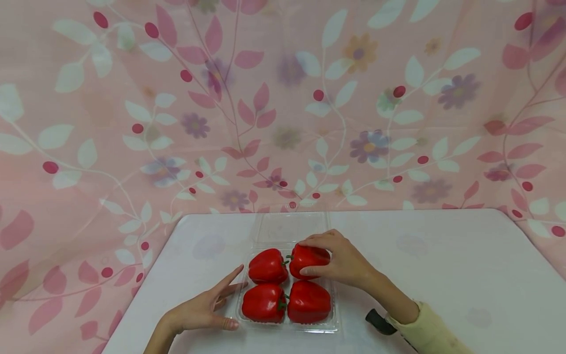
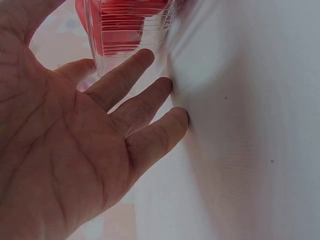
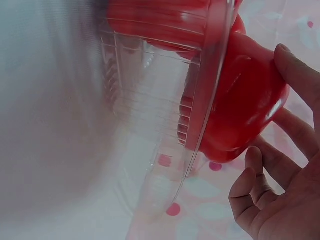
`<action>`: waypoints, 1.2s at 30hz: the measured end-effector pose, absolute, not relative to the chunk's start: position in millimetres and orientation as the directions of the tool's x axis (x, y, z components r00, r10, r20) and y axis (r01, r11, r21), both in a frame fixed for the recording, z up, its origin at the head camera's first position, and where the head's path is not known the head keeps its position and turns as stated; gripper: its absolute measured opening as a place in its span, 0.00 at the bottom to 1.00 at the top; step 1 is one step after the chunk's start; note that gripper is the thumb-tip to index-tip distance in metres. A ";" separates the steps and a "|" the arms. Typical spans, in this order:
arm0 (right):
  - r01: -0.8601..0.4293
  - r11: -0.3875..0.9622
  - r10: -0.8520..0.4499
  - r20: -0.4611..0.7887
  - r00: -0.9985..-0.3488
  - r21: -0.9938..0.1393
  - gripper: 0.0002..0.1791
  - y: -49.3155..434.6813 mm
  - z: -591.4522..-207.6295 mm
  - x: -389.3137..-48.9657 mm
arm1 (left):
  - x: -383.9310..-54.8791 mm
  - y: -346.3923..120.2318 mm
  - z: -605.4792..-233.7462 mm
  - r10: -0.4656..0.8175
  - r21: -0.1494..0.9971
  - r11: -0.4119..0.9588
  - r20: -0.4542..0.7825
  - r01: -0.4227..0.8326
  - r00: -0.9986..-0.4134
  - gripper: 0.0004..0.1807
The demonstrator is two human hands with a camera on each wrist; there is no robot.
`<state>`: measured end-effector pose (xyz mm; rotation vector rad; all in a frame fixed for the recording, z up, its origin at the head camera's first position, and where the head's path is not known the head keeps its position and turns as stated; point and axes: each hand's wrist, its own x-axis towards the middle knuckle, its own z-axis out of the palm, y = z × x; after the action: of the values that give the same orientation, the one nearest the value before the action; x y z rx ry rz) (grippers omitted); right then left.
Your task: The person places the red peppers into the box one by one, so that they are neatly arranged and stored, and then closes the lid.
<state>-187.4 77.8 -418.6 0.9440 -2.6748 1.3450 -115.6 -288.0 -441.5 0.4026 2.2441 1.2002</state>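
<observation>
Red bell peppers [image 1: 264,304] lie in two rows in a clear plastic clamshell box [image 1: 316,330]. My right hand [image 1: 347,258] holds the far-right pepper [image 1: 305,265], thumb on its near side and fingers over its far side. In the right wrist view that pepper [image 3: 245,100] protrudes above the box's rim, between thumb and fingers. My left hand [image 1: 199,312] is spread beside the box's left wall, thumb near the front-left corner. Its palm faces the left wrist view, with fingertips [image 2: 177,117] low at the white tabletop and nothing held.
The box's clear lid [image 1: 292,227] lies folded back toward the table's far edge. A short black cylindrical thing [image 1: 380,322] shows by the right sleeve [image 1: 426,327]. Behind the white table [image 1: 442,265] hangs a pink floral cloth [image 1: 283,108].
</observation>
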 end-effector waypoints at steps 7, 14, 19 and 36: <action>-0.517 0.478 -0.518 0.248 -0.819 -0.710 0.32 76.4 -420.4 -186.0 | -114.9 -287.6 -441.1 0.502 0.837 0.548 -0.334 -0.005 -0.798 0.61; -0.493 0.511 -0.495 0.228 -0.838 -0.704 0.29 73.3 -417.8 -181.9 | -114.8 -287.7 -442.0 0.503 0.836 0.549 -0.332 -0.001 -0.798 0.61; -0.474 0.545 -0.474 0.213 -0.855 -0.691 0.27 71.5 -418.3 -179.4 | -115.2 -288.2 -443.2 0.501 0.831 0.556 -0.333 0.002 -0.799 0.61; -0.538 0.579 -0.486 0.271 -0.831 -0.613 0.26 71.8 -419.8 -179.0 | -115.3 -286.5 -440.1 0.499 0.828 0.561 -0.335 0.004 -0.799 0.61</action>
<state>-179.0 71.8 -419.8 0.8847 -2.7261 1.0959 -115.3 -286.5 -440.1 0.4030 2.2490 1.1899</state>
